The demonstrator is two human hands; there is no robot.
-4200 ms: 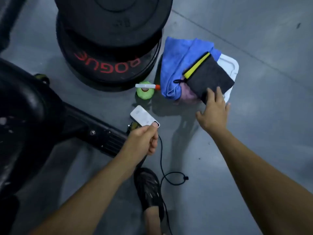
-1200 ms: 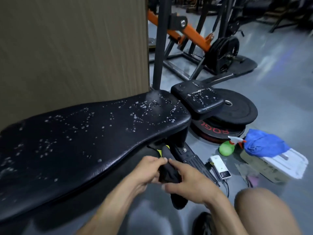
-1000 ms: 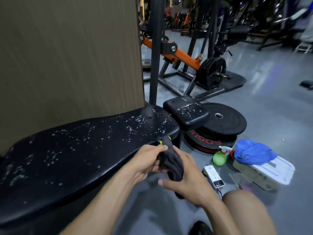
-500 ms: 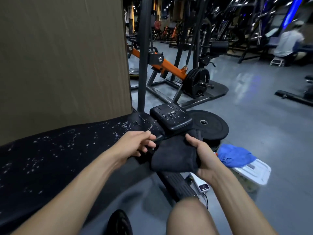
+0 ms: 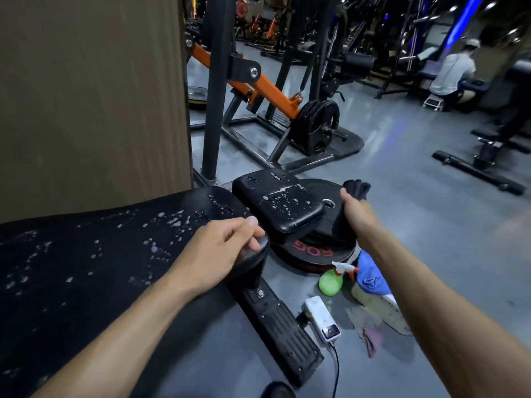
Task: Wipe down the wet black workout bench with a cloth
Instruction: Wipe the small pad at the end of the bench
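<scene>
The black workout bench (image 5: 86,259) fills the lower left, its long pad dotted with water drops. Beyond its end sits a smaller black seat pad (image 5: 277,203), also wet. My left hand (image 5: 221,254) rests on the end of the long pad, fingers curled over its edge. My right hand (image 5: 355,211) is raised just right of the small pad and grips a dark cloth (image 5: 356,189), which bunches above my fist and hangs below it.
Stacked black weight plates (image 5: 313,254) lie under the small pad. On the floor sit a green spray bottle (image 5: 330,282), a blue towel (image 5: 370,274) on a white box, and a white device with a cable (image 5: 323,321). Wall panel left; person seated far right.
My right hand has carried the cloth up and to the right of the small pad. My left hand let go of the cloth and settled on the end of the long pad.
</scene>
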